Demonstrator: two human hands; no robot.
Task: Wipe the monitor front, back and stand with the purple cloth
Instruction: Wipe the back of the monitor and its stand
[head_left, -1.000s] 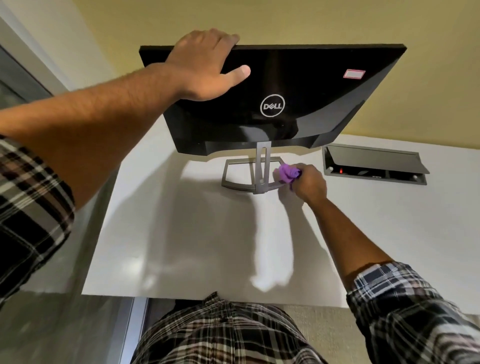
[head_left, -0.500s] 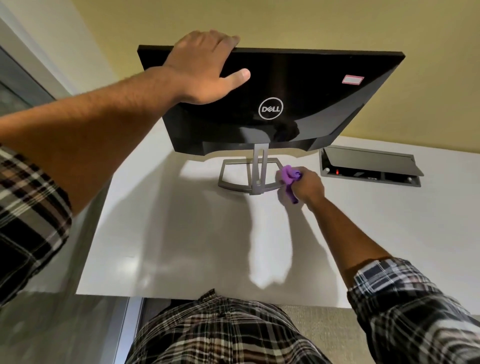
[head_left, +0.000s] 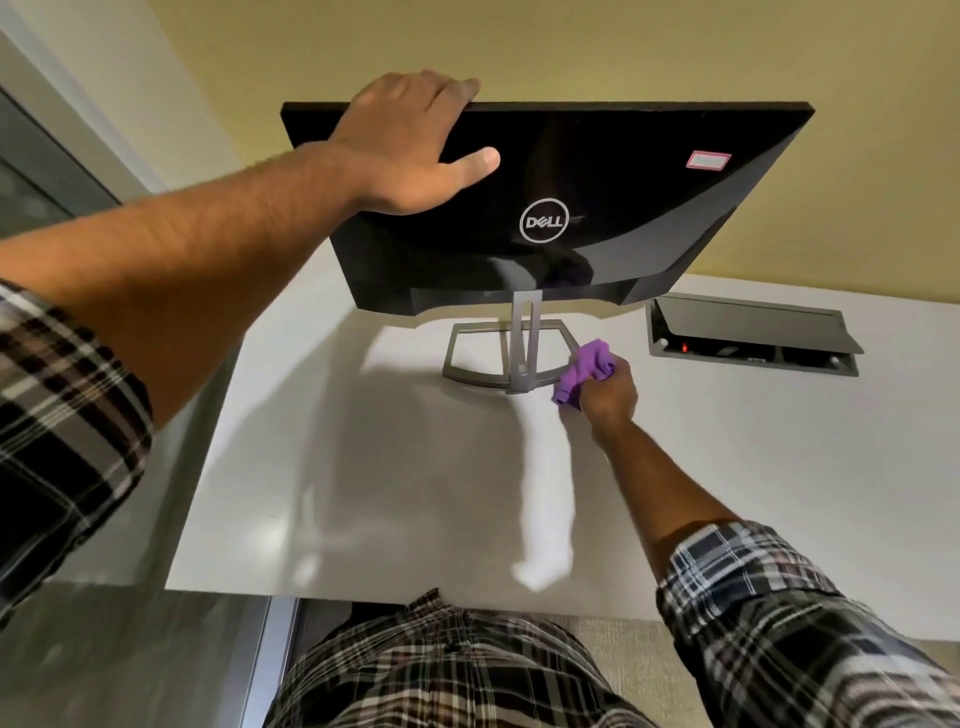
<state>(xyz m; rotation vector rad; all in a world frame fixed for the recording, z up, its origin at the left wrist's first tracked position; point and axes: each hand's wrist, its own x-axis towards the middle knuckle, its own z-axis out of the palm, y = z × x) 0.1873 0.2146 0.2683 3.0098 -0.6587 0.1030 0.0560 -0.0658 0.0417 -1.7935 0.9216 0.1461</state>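
Note:
A black monitor (head_left: 623, 208) stands on the white desk (head_left: 415, 493) with its glossy back and logo toward me. My left hand (head_left: 410, 150) grips its top edge near the left corner, fingers curled over the top and thumb on the back panel. The grey stand (head_left: 511, 358) has an open frame base and a narrow upright post. My right hand (head_left: 608, 395) holds the bunched purple cloth (head_left: 584, 371), which touches the right rear corner of the stand's base. The screen side is hidden.
A recessed power and cable box (head_left: 748, 338) with its lid up sits in the desk to the right of the monitor. A yellow wall (head_left: 571, 47) rises behind. The desk's near edge meets my plaid shirt (head_left: 441, 670).
My right hand has slid the cloth along the right side of the stand base, slightly toward me and rightward. My left hand keeps the same hold on the monitor's top.

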